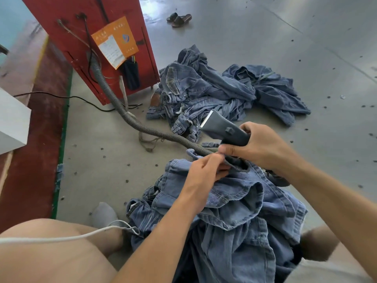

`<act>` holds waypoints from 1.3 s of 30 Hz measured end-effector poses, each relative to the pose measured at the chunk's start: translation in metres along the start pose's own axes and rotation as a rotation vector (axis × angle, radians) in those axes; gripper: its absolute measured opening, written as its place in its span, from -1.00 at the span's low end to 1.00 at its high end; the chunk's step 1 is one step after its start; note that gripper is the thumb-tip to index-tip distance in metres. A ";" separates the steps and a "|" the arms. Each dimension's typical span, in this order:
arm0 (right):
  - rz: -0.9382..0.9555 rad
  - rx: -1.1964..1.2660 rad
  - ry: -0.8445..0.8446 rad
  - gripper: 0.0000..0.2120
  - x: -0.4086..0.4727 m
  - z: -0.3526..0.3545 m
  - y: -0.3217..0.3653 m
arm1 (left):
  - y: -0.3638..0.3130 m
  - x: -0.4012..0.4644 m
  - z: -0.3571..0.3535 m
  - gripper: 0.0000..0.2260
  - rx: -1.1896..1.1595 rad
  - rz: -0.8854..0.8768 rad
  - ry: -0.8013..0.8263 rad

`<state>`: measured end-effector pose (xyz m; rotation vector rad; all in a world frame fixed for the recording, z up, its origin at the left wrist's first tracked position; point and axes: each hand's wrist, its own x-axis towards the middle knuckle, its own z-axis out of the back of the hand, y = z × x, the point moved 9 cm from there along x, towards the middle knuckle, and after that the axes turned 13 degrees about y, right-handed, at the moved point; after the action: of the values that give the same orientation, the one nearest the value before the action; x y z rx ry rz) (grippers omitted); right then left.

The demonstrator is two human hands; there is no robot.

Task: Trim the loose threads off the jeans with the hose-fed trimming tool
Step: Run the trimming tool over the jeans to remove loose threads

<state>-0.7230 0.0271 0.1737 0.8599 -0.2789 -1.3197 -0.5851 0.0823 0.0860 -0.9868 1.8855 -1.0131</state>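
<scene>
The right hand (263, 146) grips the trimming tool (224, 127), its blade pointing away. Just below it, the left hand (206, 170) pinches an edge of the jeans (234, 201) heaped under both hands. The hose (130, 117) runs off beyond the left hand.

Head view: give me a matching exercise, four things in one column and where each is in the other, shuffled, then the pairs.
Things:
1. trimming tool
2. corrugated hose
3. sandals
4. orange sheet

Places:
A. on the red cabinet
B. far off on the grey floor
C. in the right hand
D. running from the cabinet to the tool

Pairs: 1-C, 2-D, 3-B, 4-A
</scene>
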 end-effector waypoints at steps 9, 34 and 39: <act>-0.034 0.236 -0.118 -0.73 -0.005 0.020 -0.019 | 0.007 0.000 0.033 -0.76 -0.593 0.034 -0.213; 0.173 0.392 -0.012 -0.65 -0.014 0.024 -0.022 | -0.006 -0.003 0.046 -0.38 -0.453 0.123 0.070; 0.263 0.250 0.284 -0.58 -0.019 -0.011 0.014 | 0.010 -0.012 0.007 -0.34 -0.280 0.243 0.309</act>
<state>-0.7112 0.0487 0.1816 1.1659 -0.3248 -0.9163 -0.5767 0.0942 0.0776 -0.7590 2.3867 -0.8063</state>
